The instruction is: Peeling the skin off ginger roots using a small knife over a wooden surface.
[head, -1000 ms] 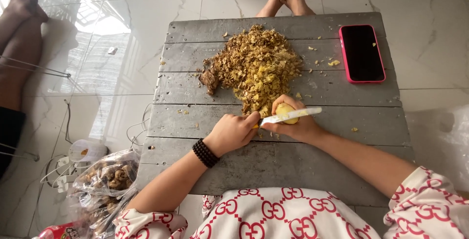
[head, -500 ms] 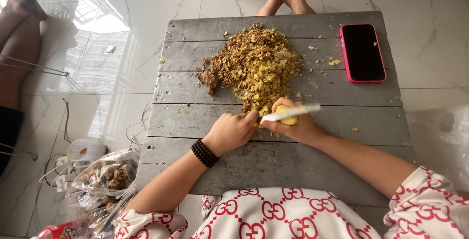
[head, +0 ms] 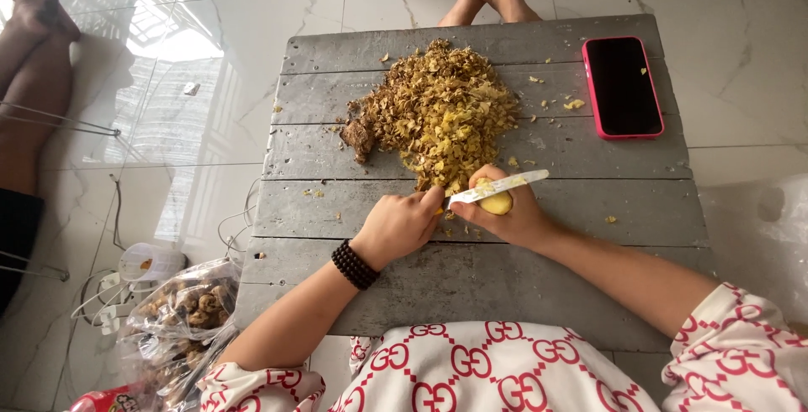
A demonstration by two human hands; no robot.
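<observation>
Large peel heap (head: 442,113) mid-frame on bench (head: 353,294); right hand (head: 513,214) gripped half-peeled ginger piece (head: 495,203), left hand (head: 400,225) gripped knife (head: 497,186). Unpeeled bagful (head: 181,311) remained lower left.

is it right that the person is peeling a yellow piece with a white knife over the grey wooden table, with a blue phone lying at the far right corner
Not quite: the phone is pink-red, not blue, as the head view shows. The rest holds: the right hand holds the yellow piece and white knife, the left hand beside it, over the grey wooden table.
</observation>
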